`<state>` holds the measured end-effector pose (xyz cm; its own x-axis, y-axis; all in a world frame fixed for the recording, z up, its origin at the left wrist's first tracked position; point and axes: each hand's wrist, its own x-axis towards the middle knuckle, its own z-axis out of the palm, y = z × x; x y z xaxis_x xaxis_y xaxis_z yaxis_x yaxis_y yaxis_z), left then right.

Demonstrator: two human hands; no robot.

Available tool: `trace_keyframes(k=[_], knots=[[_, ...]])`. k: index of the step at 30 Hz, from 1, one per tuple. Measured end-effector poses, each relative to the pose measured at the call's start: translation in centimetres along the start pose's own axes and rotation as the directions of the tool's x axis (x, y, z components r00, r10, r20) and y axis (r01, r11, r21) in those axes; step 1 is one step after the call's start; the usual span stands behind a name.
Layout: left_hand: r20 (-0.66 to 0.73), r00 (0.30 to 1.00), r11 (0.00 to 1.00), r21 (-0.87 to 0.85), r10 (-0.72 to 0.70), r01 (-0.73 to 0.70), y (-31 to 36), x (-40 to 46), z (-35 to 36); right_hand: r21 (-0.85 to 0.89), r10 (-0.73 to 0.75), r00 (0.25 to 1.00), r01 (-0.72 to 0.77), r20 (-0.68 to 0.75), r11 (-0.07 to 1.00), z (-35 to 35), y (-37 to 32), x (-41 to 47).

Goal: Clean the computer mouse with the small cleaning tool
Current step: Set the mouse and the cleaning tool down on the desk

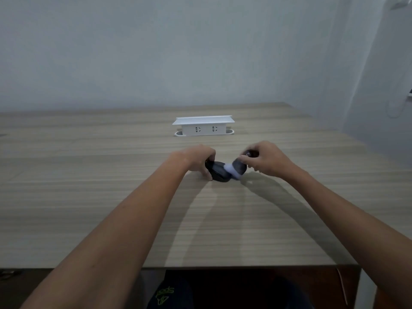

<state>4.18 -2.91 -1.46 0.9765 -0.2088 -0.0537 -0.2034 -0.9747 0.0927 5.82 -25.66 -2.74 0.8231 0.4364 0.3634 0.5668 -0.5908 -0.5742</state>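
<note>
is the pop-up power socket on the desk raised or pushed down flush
Raised. The white socket box stands above the desk, its two outlets showing under the lid.

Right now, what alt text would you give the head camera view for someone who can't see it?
A left hand steadies a black computer mouse on a wooden table while the right hand brushes it with a small cleaning brush. A white socket box stands behind.

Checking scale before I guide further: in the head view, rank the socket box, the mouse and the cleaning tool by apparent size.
1. Socket box, largest, though farthest away.
2. Mouse and cleaning tool: they look alike, both partly hidden by the hands and blurred, so I will not rank them.
</note>
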Motion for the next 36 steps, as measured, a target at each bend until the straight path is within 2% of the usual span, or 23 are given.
trace_keyframes(k=[2,6,9,11,16,23,27,31,36], knots=[[0.011,1.000,0.998,-0.059,-0.009,0.010,-0.4,-0.3,0.1,-0.036,0.016,0.997,-0.019,-0.079,0.999,0.0,0.4,0.2],[0.007,1.000,0.973,-0.231,-0.003,0.004,-1.5,-1.0,0.7,0.007,0.012,0.994,-0.011,-0.111,1.000,0.8,0.5,0.2],[-0.033,0.999,0.952,-0.307,-0.018,0.007,-2.1,-1.6,1.4,0.107,0.111,0.987,-0.098,-0.119,0.989,1.7,1.0,0.4],[-0.074,0.996,0.947,-0.320,-0.057,0.030,-2.4,-2.1,1.8,0.219,0.208,0.972,-0.180,-0.113,0.959,2.2,1.7,0.7],[-0.196,0.973,0.948,-0.313,-0.118,0.052,-3.2,-2.8,2.9,0.371,0.357,0.932,-0.308,-0.068,0.876,3.1,2.5,1.0],[-0.288,0.934,0.944,-0.307,-0.212,0.119,-3.1,-2.5,4.3,0.442,0.416,0.909,-0.367,-0.015,0.818,3.5,3.0,0.9],[-0.327,0.907,0.934,-0.321,-0.265,0.157,-2.7,-2.6,4.8,0.386,0.407,0.913,-0.367,-0.027,0.847,3.5,3.4,0.6],[-0.343,0.892,0.926,-0.332,-0.295,0.179,-2.3,-2.7,5.2,0.165,0.330,0.940,-0.313,-0.087,0.935,3.4,3.3,-0.1],[-0.373,0.869,0.916,-0.352,-0.324,0.191,-2.2,-2.7,5.0,0.066,0.303,0.952,-0.300,-0.037,0.952,2.5,3.4,-0.1]])
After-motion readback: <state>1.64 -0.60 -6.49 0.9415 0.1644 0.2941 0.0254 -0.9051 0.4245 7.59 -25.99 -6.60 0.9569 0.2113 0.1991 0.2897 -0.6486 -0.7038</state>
